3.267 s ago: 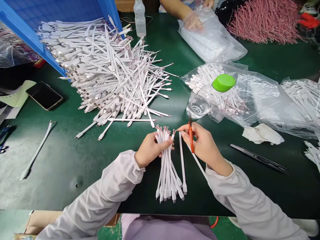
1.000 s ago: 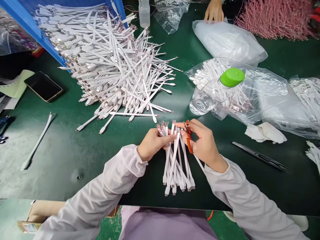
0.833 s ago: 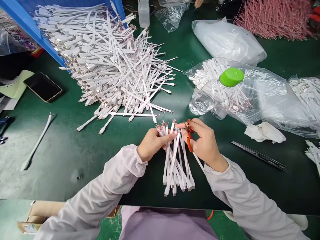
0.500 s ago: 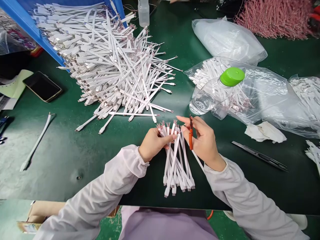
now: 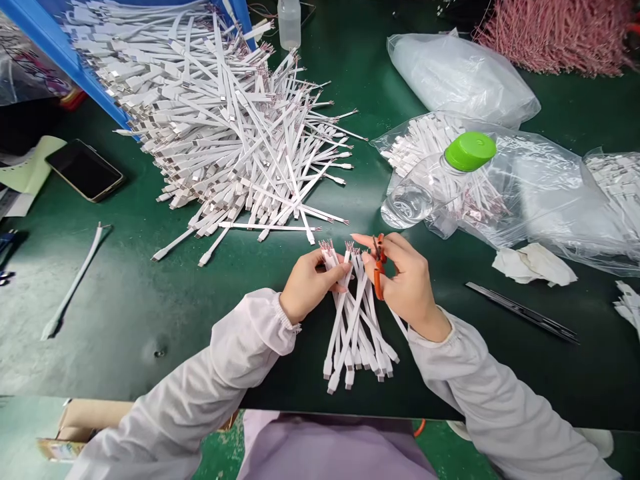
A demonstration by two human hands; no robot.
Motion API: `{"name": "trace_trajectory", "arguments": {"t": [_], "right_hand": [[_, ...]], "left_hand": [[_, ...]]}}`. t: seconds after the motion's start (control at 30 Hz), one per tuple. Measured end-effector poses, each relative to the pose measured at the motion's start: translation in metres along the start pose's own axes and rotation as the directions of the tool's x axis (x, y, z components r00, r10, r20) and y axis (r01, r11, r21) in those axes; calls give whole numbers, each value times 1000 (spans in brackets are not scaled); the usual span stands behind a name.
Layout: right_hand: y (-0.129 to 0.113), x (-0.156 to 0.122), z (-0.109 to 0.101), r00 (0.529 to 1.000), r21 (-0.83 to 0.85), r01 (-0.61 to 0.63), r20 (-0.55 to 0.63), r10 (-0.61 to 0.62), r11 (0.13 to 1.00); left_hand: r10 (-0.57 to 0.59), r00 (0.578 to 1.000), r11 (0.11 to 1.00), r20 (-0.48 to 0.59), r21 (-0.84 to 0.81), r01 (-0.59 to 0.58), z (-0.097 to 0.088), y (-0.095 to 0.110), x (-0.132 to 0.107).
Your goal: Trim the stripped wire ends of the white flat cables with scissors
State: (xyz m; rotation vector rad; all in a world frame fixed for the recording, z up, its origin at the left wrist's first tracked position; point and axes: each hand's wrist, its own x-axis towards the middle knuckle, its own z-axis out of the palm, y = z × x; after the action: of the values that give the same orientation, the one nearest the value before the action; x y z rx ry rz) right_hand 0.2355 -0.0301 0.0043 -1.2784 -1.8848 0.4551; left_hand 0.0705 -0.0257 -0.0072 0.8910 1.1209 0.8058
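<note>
Head view: we note white cables (image 5: 350, 330) fanned near the table (image 5: 165, 293) edge, pink wire ends farthest from us. Our left hand (image 5: 311, 285) pinches some; our right hand (image 5: 413, 283), beside them, grips an orange tool (image 5: 379, 285). Beyond lies a cable heap (image 5: 225, 140).

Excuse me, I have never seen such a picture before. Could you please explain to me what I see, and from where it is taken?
There is no machine here, only a person's bare left hand and right hand. The camera is worn on the head, looking forward and down. The left hand holds white cables; the right holds an orange-handled tool. On the green table are a large cable heap, a phone and a green-capped bottle.
</note>
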Motion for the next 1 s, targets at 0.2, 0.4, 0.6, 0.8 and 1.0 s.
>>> {"name": "trace_trajectory", "arguments": {"t": [0.2,0.4,0.6,0.8,1.0], "right_hand": [[2,1,0,1000,-45,13,-15,-14,999],[0,4,-3,999,-76,4,-33,-6,997],[0,9,-4,998,-16,67,7,-67,998],[4,9,-5,999,-90,31,-39,-34,995],[1,7,-7,998,-42,61,-2,-62,997]], "left_hand": [[10,1000,1000,-5,-18,-10,3,1,-1],[12,1000,996,-12,-89,-13,8,5,0],[67,998,997,-21,-28,-67,12,-4,6],[47,998,998,-32,-40,-48,14,-5,7],[29,999,988,-35,-151,-34,15,2,5]]}}
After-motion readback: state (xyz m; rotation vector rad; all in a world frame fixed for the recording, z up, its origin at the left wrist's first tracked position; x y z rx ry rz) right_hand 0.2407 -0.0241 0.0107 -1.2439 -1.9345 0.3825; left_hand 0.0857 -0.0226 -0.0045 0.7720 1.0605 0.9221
